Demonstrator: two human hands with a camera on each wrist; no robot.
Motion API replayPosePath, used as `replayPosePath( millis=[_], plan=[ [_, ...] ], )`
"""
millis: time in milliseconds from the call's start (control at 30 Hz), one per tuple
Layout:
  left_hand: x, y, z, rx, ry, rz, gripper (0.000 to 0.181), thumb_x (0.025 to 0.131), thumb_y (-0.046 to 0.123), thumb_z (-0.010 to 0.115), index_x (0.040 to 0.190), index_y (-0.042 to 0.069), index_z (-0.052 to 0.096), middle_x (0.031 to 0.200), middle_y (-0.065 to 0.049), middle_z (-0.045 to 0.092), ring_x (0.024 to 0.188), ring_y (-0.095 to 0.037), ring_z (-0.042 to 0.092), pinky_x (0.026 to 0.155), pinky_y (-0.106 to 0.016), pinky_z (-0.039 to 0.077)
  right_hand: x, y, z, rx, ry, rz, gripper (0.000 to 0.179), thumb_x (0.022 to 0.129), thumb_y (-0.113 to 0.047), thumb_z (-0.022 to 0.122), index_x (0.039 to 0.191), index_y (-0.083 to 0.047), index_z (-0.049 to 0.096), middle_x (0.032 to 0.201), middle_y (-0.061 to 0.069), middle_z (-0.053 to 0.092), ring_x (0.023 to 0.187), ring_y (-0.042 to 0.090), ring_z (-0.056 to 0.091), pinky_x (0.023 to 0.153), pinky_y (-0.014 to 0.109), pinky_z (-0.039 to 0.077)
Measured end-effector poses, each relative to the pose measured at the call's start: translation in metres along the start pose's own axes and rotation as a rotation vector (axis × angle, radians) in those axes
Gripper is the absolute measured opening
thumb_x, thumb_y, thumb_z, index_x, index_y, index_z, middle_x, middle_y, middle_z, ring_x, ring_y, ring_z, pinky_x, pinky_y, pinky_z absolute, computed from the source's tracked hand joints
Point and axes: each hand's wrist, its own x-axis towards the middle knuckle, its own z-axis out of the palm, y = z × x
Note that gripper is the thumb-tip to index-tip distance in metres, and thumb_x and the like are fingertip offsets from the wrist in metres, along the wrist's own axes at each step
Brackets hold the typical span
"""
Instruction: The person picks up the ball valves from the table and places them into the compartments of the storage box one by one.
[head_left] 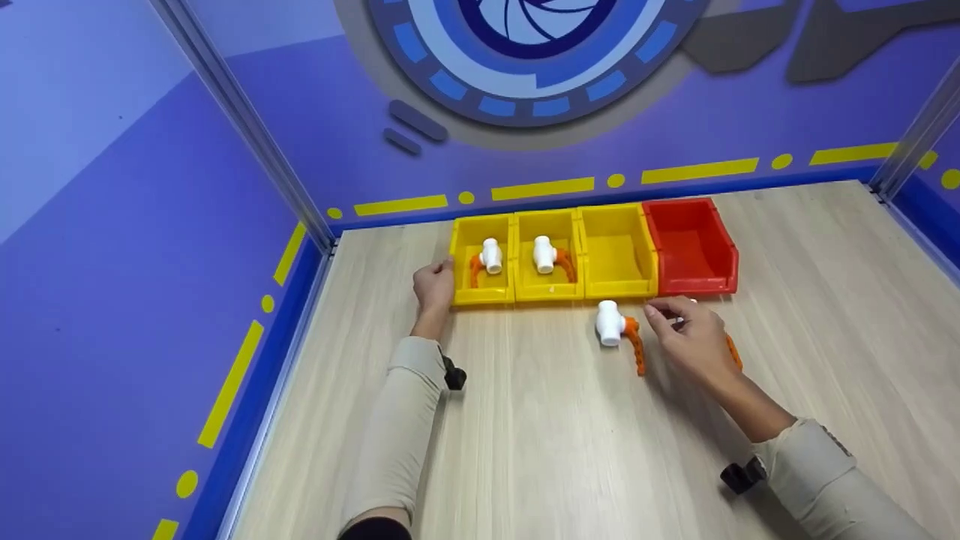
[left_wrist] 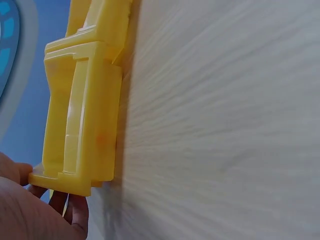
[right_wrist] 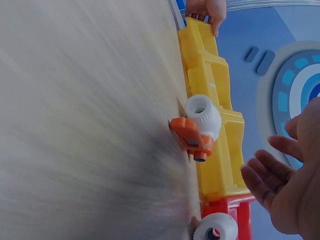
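Observation:
My left hand [head_left: 433, 289] grips the left wall of the leftmost yellow bin [head_left: 484, 294], thumb over the rim and fingers along the outside in the left wrist view. My right hand [head_left: 694, 337] hovers with relaxed fingers, holding nothing, in front of the red bin [head_left: 701, 286]. Beneath it, mostly hidden in the head view, is a white ball valve [right_wrist: 216, 227] with an orange handle [head_left: 733, 352]. Left of that hand, another white ball valve [head_left: 610, 324] with an orange handle lies on the table.
Four bins stand in a row against the back wall. One white valve [head_left: 491, 256] lies in the leftmost yellow bin, and another valve [head_left: 544, 255] in the second yellow bin [head_left: 547, 292]. The third yellow bin [head_left: 611, 255] holds nothing visible. Printed panels enclose the wooden table [head_left: 540, 435].

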Motion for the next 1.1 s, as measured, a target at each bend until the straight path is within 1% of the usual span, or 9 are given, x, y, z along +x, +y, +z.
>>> replayPosePath(
  millis=[100, 233, 300, 400, 500, 600, 700, 967, 1100],
  plan=[
    [0.003, 0.002, 0.001, -0.003, 0.007, -0.024, 0.038, 0.111, 0.031, 0.058, 0.122, 0.000, 0.076, 0.106, -0.005, 0.065, 0.097, -0.019, 0.054, 0.098, -0.038, 0.054, 0.001, -0.002, 0.003, -0.015, -0.073, 0.032, 0.036, 0.108, -0.034, 0.063, 0.130, -0.008, 0.074, 0.117, 0.012, 0.076, 0.103, 0.025, 0.068, 0.084, 0.016, 0.052],
    [0.004, 0.003, -0.002, -0.017, -0.009, -0.057, 0.040, 0.111, 0.033, 0.058, 0.131, 0.003, 0.074, 0.128, -0.010, 0.072, 0.112, -0.020, 0.063, 0.112, -0.042, 0.054, 0.002, -0.004, 0.009, -0.052, -0.180, 0.092, 0.046, 0.107, -0.040, 0.063, 0.141, -0.008, 0.067, 0.130, 0.016, 0.071, 0.113, 0.034, 0.070, 0.094, 0.040, 0.060],
    [0.006, 0.004, -0.005, -0.041, -0.031, -0.078, 0.041, 0.111, 0.033, 0.059, 0.136, 0.004, 0.072, 0.139, -0.011, 0.071, 0.123, -0.021, 0.064, 0.117, -0.042, 0.051, 0.004, -0.006, 0.014, -0.119, -0.220, 0.096, 0.053, 0.105, -0.043, 0.066, 0.145, -0.008, 0.064, 0.136, 0.019, 0.069, 0.118, 0.038, 0.069, 0.099, 0.052, 0.060],
    [0.007, 0.006, -0.009, -0.088, -0.077, -0.117, 0.043, 0.110, 0.032, 0.059, 0.142, 0.004, 0.068, 0.148, -0.010, 0.066, 0.134, -0.021, 0.062, 0.122, -0.041, 0.047, 0.010, -0.010, 0.023, -0.265, -0.275, 0.087, 0.070, 0.098, -0.051, 0.073, 0.151, -0.007, 0.058, 0.145, 0.022, 0.062, 0.126, 0.042, 0.061, 0.106, 0.063, 0.054],
    [0.008, 0.007, -0.012, -0.118, -0.117, -0.146, 0.044, 0.110, 0.032, 0.060, 0.144, 0.004, 0.066, 0.148, -0.009, 0.065, 0.133, -0.018, 0.059, 0.123, -0.040, 0.046, 0.016, -0.013, 0.030, -0.382, -0.333, 0.086, 0.086, 0.092, -0.061, 0.076, 0.155, -0.007, 0.054, 0.144, 0.022, 0.060, 0.125, 0.042, 0.053, 0.108, 0.066, 0.050],
    [0.008, 0.007, -0.012, -0.121, -0.142, -0.150, 0.044, 0.111, 0.032, 0.059, 0.145, 0.004, 0.065, 0.147, -0.008, 0.065, 0.129, -0.017, 0.059, 0.123, -0.039, 0.046, 0.021, -0.015, 0.036, -0.406, -0.370, 0.110, 0.089, 0.089, -0.065, 0.078, 0.150, -0.004, 0.056, 0.129, 0.019, 0.064, 0.116, 0.039, 0.053, 0.104, 0.062, 0.050],
    [0.009, 0.005, -0.011, -0.120, -0.144, -0.134, 0.045, 0.111, 0.031, 0.059, 0.146, 0.003, 0.064, 0.147, -0.009, 0.065, 0.129, -0.017, 0.059, 0.123, -0.040, 0.046, 0.023, -0.016, 0.042, -0.428, -0.368, 0.111, 0.081, 0.089, -0.062, 0.079, 0.140, -0.002, 0.061, 0.115, 0.018, 0.067, 0.109, 0.037, 0.057, 0.095, 0.057, 0.049],
    [0.009, 0.003, -0.008, -0.103, -0.118, -0.073, 0.043, 0.110, 0.029, 0.060, 0.144, 0.003, 0.067, 0.151, -0.012, 0.065, 0.142, -0.024, 0.058, 0.126, -0.042, 0.043, 0.028, -0.016, 0.047, -0.465, -0.334, 0.032, 0.056, 0.093, -0.036, 0.081, 0.129, 0.005, 0.068, 0.107, 0.021, 0.072, 0.098, 0.037, 0.066, 0.087, 0.057, 0.053],
    [0.009, 0.001, -0.010, -0.104, -0.110, -0.076, 0.040, 0.110, 0.029, 0.060, 0.138, 0.002, 0.070, 0.139, -0.009, 0.068, 0.129, -0.021, 0.060, 0.123, -0.042, 0.045, 0.028, -0.020, 0.049, -0.492, -0.355, 0.026, 0.053, 0.093, -0.035, 0.080, 0.125, 0.006, 0.067, 0.101, 0.020, 0.069, 0.092, 0.035, 0.063, 0.083, 0.055, 0.052]
  ],
)
